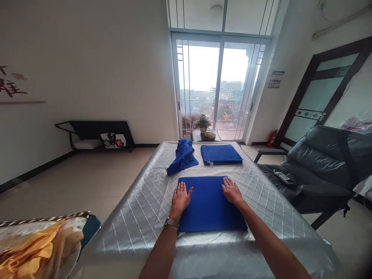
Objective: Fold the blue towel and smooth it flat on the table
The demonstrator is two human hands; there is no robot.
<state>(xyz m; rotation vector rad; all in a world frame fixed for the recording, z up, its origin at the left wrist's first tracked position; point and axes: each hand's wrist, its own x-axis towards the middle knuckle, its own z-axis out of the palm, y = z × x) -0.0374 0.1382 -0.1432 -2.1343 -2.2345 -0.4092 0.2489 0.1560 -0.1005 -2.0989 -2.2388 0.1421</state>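
A blue cloth (208, 207), folded into a flat rectangle, lies on the silver quilted table cover (139, 217) in front of me. My left hand (180, 198) rests flat on its left edge, fingers stretched out and thumb apart. On the right edge lies my right hand (231, 191), also flat with its fingers extended. Farther back, a neat stack of folded blue cloth (221, 153) shows a small white tag at its front. A crumpled blue cloth (183, 157) sits to the left of that stack.
A dark recliner (322, 162) stands close to the table's right side, with a white device (284, 177) on its seat. Yellow fabric (31, 252) lies on a surface at the lower left. Beyond the table stands a potted plant (203, 123) by the glass doors.
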